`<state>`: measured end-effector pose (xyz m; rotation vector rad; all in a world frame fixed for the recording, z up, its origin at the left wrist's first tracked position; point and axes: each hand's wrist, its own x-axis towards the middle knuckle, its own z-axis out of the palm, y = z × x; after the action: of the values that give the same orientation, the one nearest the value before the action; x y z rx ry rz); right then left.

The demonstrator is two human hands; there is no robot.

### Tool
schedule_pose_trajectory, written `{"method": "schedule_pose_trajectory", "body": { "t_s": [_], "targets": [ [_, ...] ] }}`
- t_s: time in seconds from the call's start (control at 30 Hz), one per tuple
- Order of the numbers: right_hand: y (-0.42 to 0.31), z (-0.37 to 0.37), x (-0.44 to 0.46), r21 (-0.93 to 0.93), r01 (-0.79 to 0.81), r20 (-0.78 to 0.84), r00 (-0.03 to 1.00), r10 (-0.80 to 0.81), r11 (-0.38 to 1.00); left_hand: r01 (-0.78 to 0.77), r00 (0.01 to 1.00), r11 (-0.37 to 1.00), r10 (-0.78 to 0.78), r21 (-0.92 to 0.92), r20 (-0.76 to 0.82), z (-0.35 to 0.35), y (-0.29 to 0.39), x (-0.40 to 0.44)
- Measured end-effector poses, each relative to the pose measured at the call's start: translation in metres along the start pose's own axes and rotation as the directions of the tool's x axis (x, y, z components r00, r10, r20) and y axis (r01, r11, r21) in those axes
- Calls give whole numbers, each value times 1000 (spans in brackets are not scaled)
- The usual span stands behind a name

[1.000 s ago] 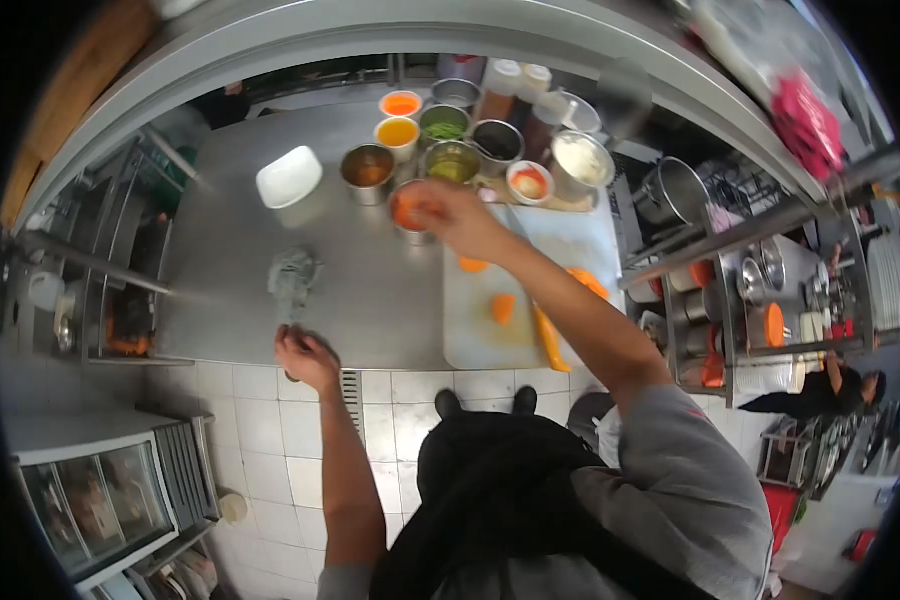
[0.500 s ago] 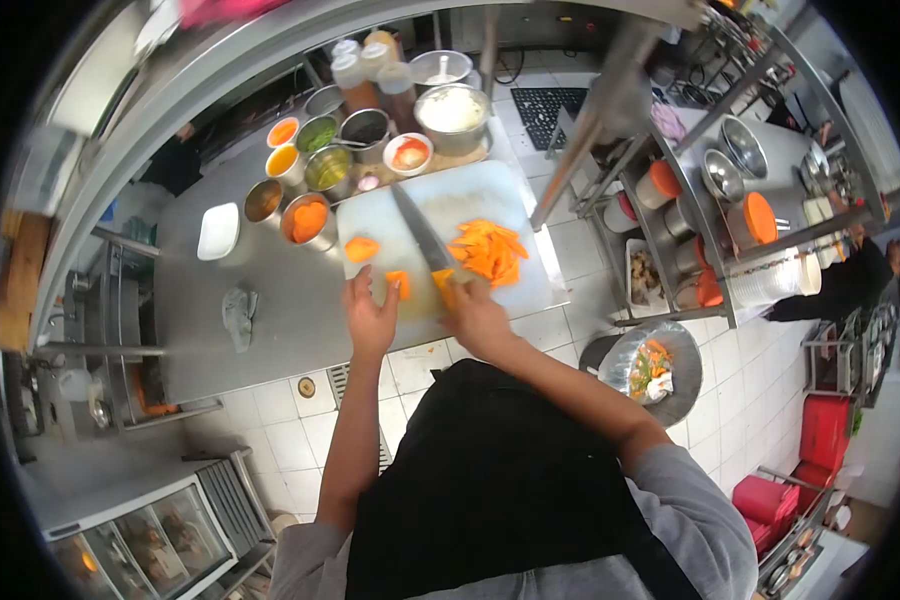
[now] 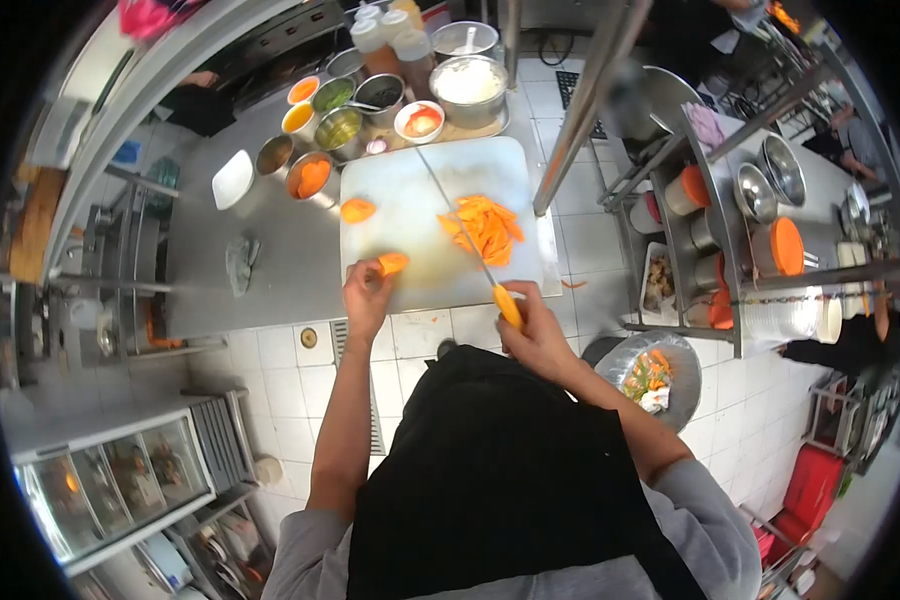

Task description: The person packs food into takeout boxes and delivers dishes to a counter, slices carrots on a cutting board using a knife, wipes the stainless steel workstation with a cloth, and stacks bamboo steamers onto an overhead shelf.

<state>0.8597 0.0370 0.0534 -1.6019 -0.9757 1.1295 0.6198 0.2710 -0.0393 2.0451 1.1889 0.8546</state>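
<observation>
While the left hand [image 3: 367, 291] pinches an orange chunk [image 3: 394, 263] near the front left of the cutting board [image 3: 430, 190], fingers nearly closed on it, the right hand [image 3: 535, 332] has its fingers wrapped round the yellow handle of a knife [image 3: 507, 303]. Blade points away from those fingers, crossing an orange pile [image 3: 493, 228] just beyond; can't tell if they touch. Second chunk [image 3: 357, 210] sits past the left fingers. Bottles [image 3: 415, 62] stand way beyond both hands, any writing too small to read.
</observation>
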Motion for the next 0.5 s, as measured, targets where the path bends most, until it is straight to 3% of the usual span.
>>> {"method": "schedule_pose_trajectory", "body": {
  "t_s": [0.07,0.1,0.13,0.2,0.3,0.4,0.5],
  "targets": [
    [-4,-8,-14,-69,70,-34,997,-72,995,23,1000,999,-23,34,-21,2,4,-7],
    [-16,-13,-21,-175,17,2,1000,-16,984,22,999,1000,-21,21,-40,3,7,-9],
    [-16,-13,-20,-260,64,24,998,-60,963,19,998,1000,-18,10,-60,5,12,-9],
    [-8,-8,-15,-414,165,75,986,-147,895,50,996,999,-49,1,-80,8,18,-11],
    [38,7,-2,-649,168,99,986,-137,742,104,991,995,-104,-7,-78,7,19,-12],
    [61,12,3,-739,102,144,990,8,666,60,995,997,-64,-52,-70,9,16,-15],
    [30,26,3,-779,92,133,991,19,620,-30,996,996,23,-88,-81,12,11,-13]
  ]
}}
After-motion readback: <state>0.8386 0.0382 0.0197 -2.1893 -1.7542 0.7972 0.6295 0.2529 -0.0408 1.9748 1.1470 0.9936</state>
